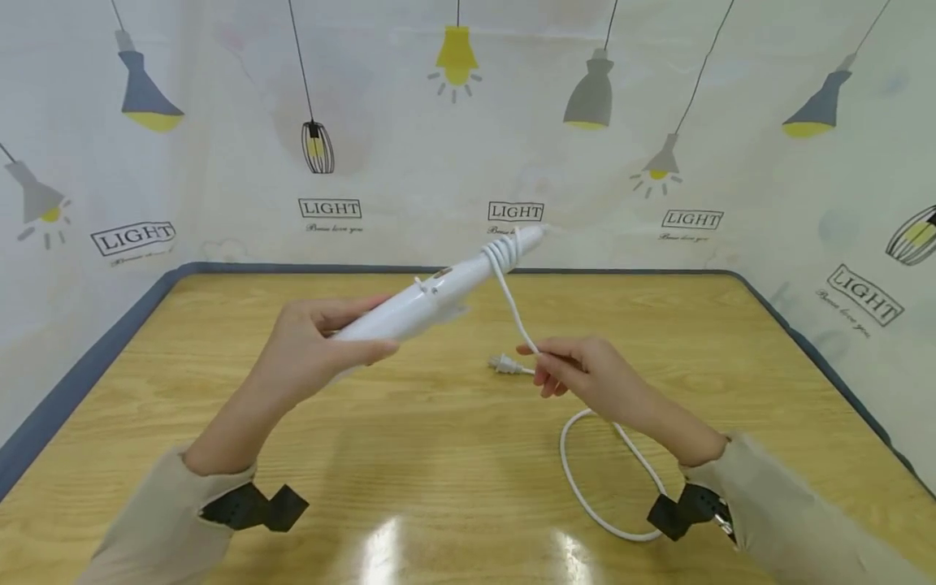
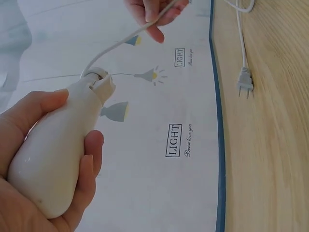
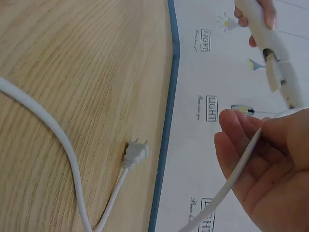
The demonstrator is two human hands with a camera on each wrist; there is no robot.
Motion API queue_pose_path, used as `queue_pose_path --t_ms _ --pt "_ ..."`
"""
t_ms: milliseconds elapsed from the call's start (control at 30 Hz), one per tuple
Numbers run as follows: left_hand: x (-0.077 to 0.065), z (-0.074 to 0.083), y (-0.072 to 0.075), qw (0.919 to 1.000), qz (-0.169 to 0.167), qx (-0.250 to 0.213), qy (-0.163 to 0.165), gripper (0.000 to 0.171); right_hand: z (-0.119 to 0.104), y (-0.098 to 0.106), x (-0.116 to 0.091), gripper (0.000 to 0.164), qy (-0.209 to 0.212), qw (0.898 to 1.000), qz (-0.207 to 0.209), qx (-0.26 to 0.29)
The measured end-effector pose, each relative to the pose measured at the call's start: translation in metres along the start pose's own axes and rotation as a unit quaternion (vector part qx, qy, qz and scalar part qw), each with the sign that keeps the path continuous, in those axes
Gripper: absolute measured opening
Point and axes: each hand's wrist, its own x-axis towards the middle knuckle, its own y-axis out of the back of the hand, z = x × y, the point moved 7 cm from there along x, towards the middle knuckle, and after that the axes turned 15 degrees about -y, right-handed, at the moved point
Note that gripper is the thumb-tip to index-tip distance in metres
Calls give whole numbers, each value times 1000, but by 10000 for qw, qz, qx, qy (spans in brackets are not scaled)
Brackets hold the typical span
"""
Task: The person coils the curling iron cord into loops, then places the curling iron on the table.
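Note:
My left hand (image 1: 310, 349) grips the thick end of a white appliance that looks like a curling iron (image 1: 417, 305), held tilted above the table with its narrow end up to the right. A small lever-like part sticks out from its side. Several turns of its white power cord (image 1: 521, 317) are wound round the narrow end. My right hand (image 1: 592, 374) pinches the cord between thumb and fingers, a short way from the windings. In the right wrist view the cord runs across the fingers. The two-pin plug (image 3: 136, 153) lies on the table beyond the right hand.
A loose loop of cord (image 1: 574, 479) lies on the wooden table (image 1: 439, 455) below the right forearm. Pale sheeting printed with lamps (image 1: 395, 162) stands round the back and sides, with a blue band along the table's edge. Each wrist carries a black strap device (image 1: 256, 508).

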Motion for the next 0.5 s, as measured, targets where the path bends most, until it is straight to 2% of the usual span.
queue_pose_path --t_ms 200,333,500 --pt "-4 7 -11 9974 -215 -676 -147 48 15 9 8 20 396 9991 -120 112" --pt "-8 8 -20 9933 -498 -1037 -112 47 27 15 12 19 394 9991 -95 151" --pt "-11 10 -31 9884 -835 -1266 -114 48 33 20 18 20 426 9986 -89 297"
